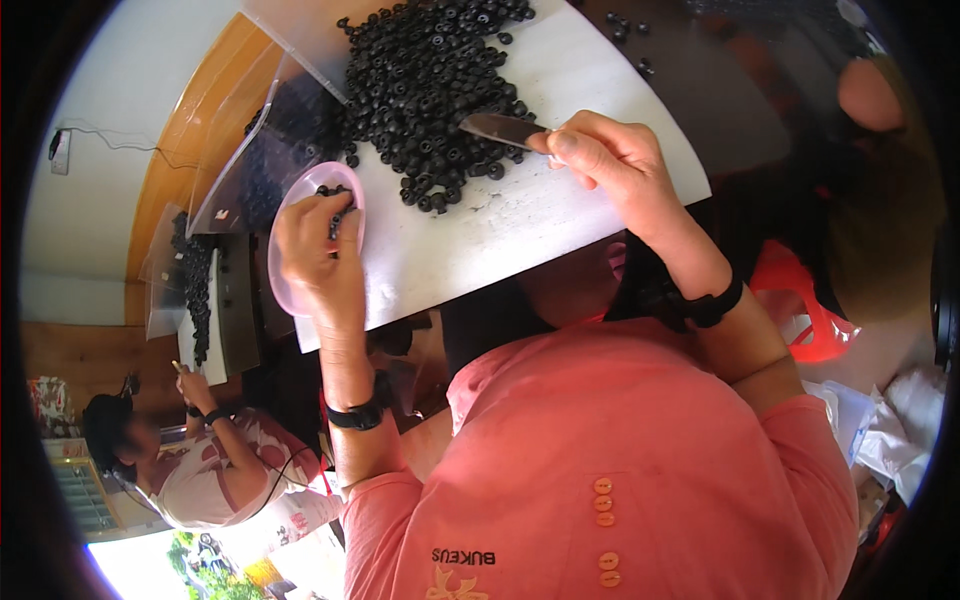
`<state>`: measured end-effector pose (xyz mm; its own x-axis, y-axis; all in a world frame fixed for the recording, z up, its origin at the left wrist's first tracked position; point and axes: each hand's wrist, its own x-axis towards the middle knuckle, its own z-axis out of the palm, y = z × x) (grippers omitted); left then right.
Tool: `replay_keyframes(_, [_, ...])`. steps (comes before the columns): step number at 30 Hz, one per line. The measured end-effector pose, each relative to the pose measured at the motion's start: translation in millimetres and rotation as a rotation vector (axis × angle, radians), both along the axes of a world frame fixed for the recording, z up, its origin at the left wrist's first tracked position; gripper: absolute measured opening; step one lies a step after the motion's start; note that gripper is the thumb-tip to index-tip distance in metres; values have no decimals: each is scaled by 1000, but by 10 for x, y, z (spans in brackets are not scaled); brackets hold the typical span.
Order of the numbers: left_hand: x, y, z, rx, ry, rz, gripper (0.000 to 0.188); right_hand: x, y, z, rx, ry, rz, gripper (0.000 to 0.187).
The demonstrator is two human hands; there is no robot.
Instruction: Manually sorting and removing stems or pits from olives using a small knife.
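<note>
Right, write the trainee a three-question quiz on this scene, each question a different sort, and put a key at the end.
1. True or false: the right hand holds a flat-bladed tool.
2. Which container is the left hand at?
A) a green bucket
B) a pink bowl
C) a wooden crate
3. Fill in the colour: the heap of small black pieces lies on a ____ work surface.

Key: 1 true; 2 B; 3 white.
</note>
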<state>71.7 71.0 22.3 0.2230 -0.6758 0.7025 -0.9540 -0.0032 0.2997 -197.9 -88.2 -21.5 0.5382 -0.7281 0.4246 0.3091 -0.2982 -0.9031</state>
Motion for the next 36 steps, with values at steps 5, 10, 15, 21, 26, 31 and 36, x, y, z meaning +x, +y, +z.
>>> replay_keyframes(5, [-683,-360,-4,105,-222,-270,22,64,26,-45,81,89,40,24])
replay_keyframes(10, [-782,-585,-24,198,-400,-302,32,57,6,-45,-89,63,-101,28])
replay_keyframes(15, [-754,-636,-51,270,-399,-277,37,19,27,13,-106,80,-147,40])
replay_keyframes(21, [-662,-703,-108,236,-494,-289,35,12,24,17,-164,101,-159,39])
replay_keyframes(26, [-702,-710,-83,223,-541,-304,32,21,33,-6,-222,71,-192,37])
replay_keyframes(31, [-736,-730,-51,182,-556,-364,27,65,13,-41,-274,101,-236,36])
replay_keyframes(36, [-762,-784,-22,161,-587,-415,21,66,19,-55,-283,66,-247,38])
